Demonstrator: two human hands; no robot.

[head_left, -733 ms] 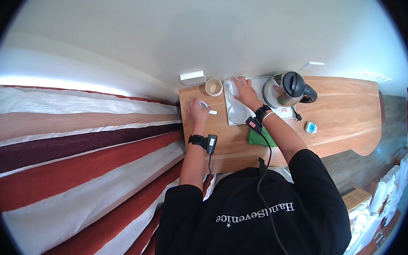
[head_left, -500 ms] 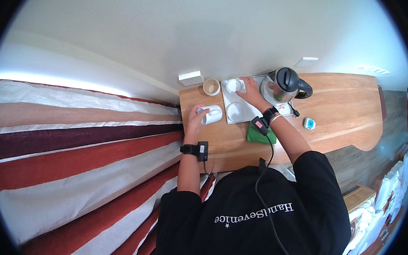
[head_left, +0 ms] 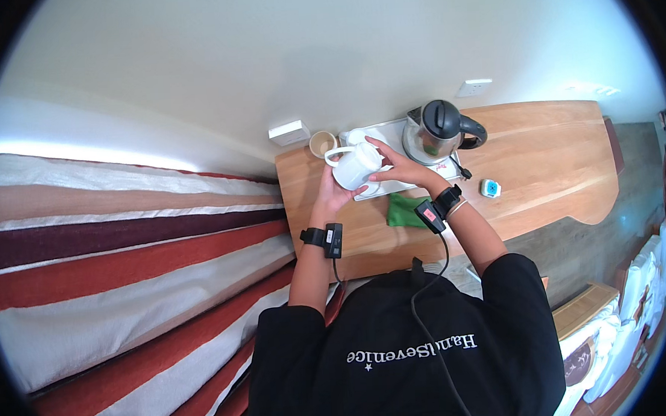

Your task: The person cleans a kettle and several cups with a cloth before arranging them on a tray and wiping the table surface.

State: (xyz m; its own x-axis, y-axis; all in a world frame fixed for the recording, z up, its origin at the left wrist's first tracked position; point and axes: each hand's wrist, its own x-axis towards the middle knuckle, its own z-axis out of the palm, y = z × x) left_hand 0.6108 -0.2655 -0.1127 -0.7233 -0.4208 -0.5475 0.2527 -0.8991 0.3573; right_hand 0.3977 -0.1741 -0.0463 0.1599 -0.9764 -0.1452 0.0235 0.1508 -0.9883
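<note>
A white mug [head_left: 352, 171] is held tilted above the left part of the white tray [head_left: 394, 132], its handle toward the left. My left hand [head_left: 334, 195] is wrapped round its lower left side. Against its right end, my right hand [head_left: 397, 167] has its thumb and fingers closed; whether a separate lid sits there is too small to tell. Round white pieces on the tray are mostly hidden behind the mug and hands. Just left of the tray stands a beige cup [head_left: 322, 143].
A glass kettle [head_left: 429, 139] with a black lid and handle stands on the tray's right end. A green cloth [head_left: 405, 210] and a small white-and-blue item [head_left: 490, 188] lie on the wooden table [head_left: 548, 151]. Striped curtains [head_left: 140, 271] hang at the left.
My right hand has left the round white piece at the tray's back and come to the mug. The left hand has brought the mug rightward over the tray and turned it, handle now leftward.
</note>
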